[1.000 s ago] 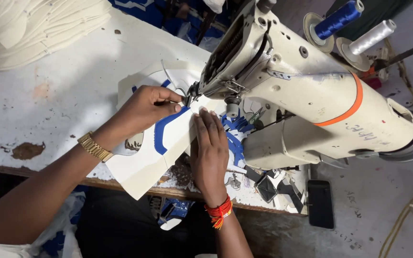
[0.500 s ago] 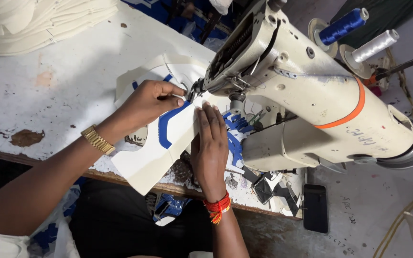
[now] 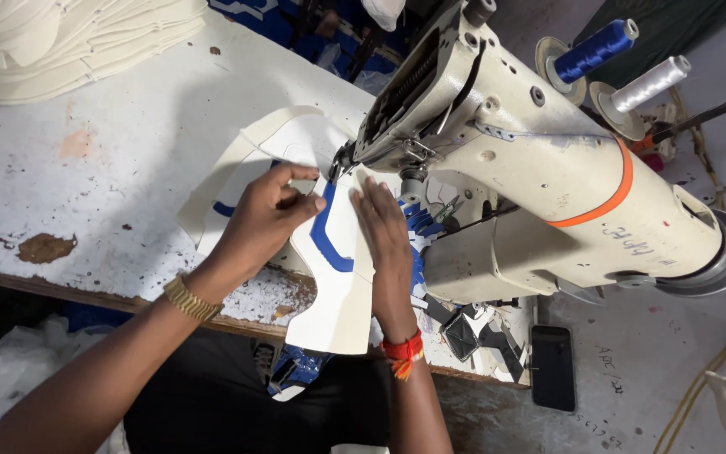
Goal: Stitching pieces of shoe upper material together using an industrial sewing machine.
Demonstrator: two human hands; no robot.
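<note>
The sewing machine (image 3: 548, 176) stands on the table (image 3: 86, 168). Under its needle lies the white panel (image 3: 338, 294) with a blue stripe (image 3: 327, 244): thin, light, floppy-looking, best pressed flat. Left hand (image 3: 266, 214) pinches it with curled fingers; right hand (image 3: 384, 240) lies open on it.

panel (image 3: 329, 277) on table (image 3: 86, 168) | machine (image 3: 531, 185) right | spools (image 3: 623, 67) behind
</note>
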